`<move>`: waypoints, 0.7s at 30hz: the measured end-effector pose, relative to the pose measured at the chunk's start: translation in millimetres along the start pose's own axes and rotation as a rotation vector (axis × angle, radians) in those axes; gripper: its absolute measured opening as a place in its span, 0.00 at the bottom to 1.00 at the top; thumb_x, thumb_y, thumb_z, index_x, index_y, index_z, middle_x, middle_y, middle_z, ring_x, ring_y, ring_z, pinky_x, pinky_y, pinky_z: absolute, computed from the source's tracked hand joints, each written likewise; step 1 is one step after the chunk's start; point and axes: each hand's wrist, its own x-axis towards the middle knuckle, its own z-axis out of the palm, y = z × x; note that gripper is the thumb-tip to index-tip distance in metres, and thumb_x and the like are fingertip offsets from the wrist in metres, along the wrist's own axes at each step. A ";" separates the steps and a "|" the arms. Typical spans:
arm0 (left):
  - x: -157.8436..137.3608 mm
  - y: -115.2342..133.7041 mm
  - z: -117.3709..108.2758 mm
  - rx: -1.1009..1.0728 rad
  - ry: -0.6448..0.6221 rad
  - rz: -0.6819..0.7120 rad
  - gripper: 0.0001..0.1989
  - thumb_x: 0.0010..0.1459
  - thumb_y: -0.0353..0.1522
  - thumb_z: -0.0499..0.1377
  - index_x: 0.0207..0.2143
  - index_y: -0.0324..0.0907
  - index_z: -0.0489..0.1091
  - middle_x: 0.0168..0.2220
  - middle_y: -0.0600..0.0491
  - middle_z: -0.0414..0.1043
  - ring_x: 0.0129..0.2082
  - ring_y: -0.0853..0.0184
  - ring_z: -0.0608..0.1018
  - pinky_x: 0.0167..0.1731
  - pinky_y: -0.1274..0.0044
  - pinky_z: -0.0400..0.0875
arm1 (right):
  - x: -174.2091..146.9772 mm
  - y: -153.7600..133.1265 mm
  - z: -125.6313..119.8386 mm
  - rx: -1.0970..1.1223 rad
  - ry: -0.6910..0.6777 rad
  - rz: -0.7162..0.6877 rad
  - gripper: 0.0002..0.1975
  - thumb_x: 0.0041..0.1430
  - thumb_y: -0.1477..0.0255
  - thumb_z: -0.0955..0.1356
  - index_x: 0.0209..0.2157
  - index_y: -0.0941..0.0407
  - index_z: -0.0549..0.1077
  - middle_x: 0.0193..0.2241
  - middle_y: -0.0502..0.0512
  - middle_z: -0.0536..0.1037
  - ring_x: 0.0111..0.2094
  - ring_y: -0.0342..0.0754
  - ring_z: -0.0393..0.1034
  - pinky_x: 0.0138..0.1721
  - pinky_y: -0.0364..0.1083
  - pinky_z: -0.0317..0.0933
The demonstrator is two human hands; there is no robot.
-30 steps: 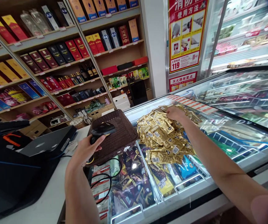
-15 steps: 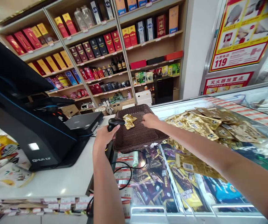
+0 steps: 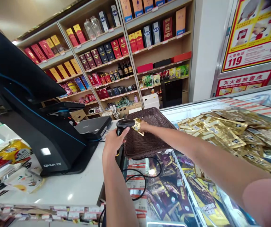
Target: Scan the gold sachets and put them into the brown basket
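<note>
My left hand (image 3: 112, 141) is wrapped round the handle of a black barcode scanner (image 3: 125, 123), its head pointing right over the left side of a brown woven basket (image 3: 147, 143). Inside the basket, my right hand (image 3: 145, 126) has its fingers closed at small gold foil packets (image 3: 138, 127). These packets lie close in front of the scanner head, which partly covers them. How many the fingers grip is hidden. The basket rests at the left end of a glass-topped freezer.
Many gold packets (image 3: 225, 127) are heaped on the freezer glass at right. Bagged ice creams (image 3: 170, 186) show below. A black cable (image 3: 145, 183) loops under the basket. At left, a checkout terminal (image 3: 52, 138) stands on the white counter (image 3: 78, 183). Shelves of boxes (image 3: 109, 52) line the back.
My right hand has moved left across the basket to the gold packets and closed on them. The scanner stays in my left hand. The whole view has shifted slightly.
</note>
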 end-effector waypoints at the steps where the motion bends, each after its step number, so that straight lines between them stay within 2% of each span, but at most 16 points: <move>1: 1.1 0.2 2.6 -0.012 -0.003 0.003 0.27 0.49 0.55 0.61 0.37 0.41 0.75 0.27 0.53 0.76 0.25 0.63 0.79 0.26 0.76 0.69 | -5.0 4.6 -7.8 0.034 -0.030 0.020 0.21 0.53 0.73 0.73 0.49 0.64 0.73 0.41 0.68 0.80 0.34 0.53 0.76 0.33 0.46 0.69; 3: 2.9 2.6 8.0 -0.031 -0.021 0.016 0.28 0.47 0.55 0.61 0.37 0.41 0.75 0.27 0.53 0.75 0.25 0.63 0.79 0.26 0.76 0.70 | -19.9 18.7 -26.3 0.149 -0.088 0.056 0.16 0.54 0.74 0.71 0.45 0.64 0.74 0.36 0.63 0.80 0.27 0.47 0.73 0.27 0.43 0.66; 5: 3.7 7.7 13.1 -0.062 -0.032 0.036 0.28 0.46 0.56 0.62 0.36 0.41 0.75 0.27 0.53 0.75 0.25 0.64 0.79 0.26 0.76 0.70 | -42.2 39.0 -48.2 0.287 -0.094 0.037 0.13 0.55 0.75 0.71 0.43 0.62 0.73 0.34 0.59 0.80 0.24 0.44 0.70 0.24 0.41 0.63; 9: -0.7 23.4 22.4 -0.205 -0.012 0.092 0.29 0.45 0.57 0.63 0.35 0.40 0.72 0.27 0.54 0.74 0.26 0.66 0.77 0.28 0.76 0.70 | -104.4 90.6 -96.3 0.465 0.029 0.029 0.13 0.60 0.71 0.69 0.46 0.58 0.69 0.33 0.55 0.77 0.24 0.42 0.68 0.21 0.39 0.59; 14: -18.7 49.8 40.0 -0.210 -0.184 0.180 0.28 0.49 0.56 0.62 0.34 0.40 0.70 0.24 0.56 0.69 0.25 0.68 0.75 0.28 0.78 0.67 | -175.2 150.5 -146.7 0.622 0.067 0.092 0.12 0.60 0.69 0.69 0.44 0.55 0.65 0.34 0.51 0.74 0.25 0.41 0.69 0.24 0.38 0.61; 17: -29.3 64.6 57.2 -0.152 -0.215 0.212 0.26 0.49 0.55 0.62 0.34 0.41 0.69 0.26 0.56 0.68 0.25 0.68 0.74 0.26 0.78 0.66 | -193.2 173.1 -163.9 0.641 0.073 0.078 0.13 0.60 0.68 0.69 0.44 0.54 0.63 0.34 0.50 0.72 0.25 0.40 0.69 0.24 0.38 0.62; 21: -36.9 74.2 81.4 -0.094 -0.324 0.285 0.25 0.53 0.54 0.60 0.38 0.42 0.70 0.32 0.55 0.68 0.28 0.68 0.76 0.28 0.77 0.68 | -194.1 185.4 -172.2 0.702 0.064 0.036 0.11 0.62 0.70 0.68 0.43 0.56 0.62 0.34 0.51 0.70 0.25 0.40 0.69 0.24 0.38 0.61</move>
